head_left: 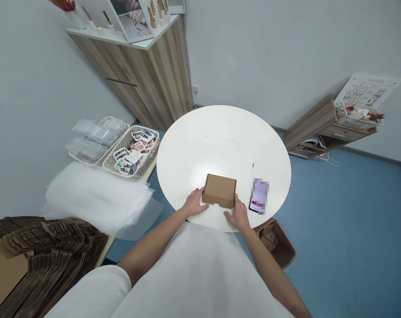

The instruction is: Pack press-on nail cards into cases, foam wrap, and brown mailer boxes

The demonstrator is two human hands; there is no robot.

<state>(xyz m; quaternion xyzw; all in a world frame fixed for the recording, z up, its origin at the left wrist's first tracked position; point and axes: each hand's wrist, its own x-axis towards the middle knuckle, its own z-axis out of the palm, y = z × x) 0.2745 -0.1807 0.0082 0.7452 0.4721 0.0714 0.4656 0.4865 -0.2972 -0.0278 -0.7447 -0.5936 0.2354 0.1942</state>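
A small closed brown cardboard box [220, 190] rests near the front edge of a round white table [220, 141]. My left hand [195, 203] lies flat on the table with its thumb and fingers against the box's left front corner. My right hand [238, 215] lies on the table at the box's right front corner, thumb touching the box. Neither hand lifts it. A phone [259, 197] with a blurred screen lies just right of my right hand.
A side table at left carries a basket of small printed cards [134, 152], a tray of clear plastic bags [94, 137], white foam sheets [97, 194] and stacked flat cartons [44, 260]. An open carton [276, 243] sits on the blue floor. Wooden cabinets [147, 75] line the walls.
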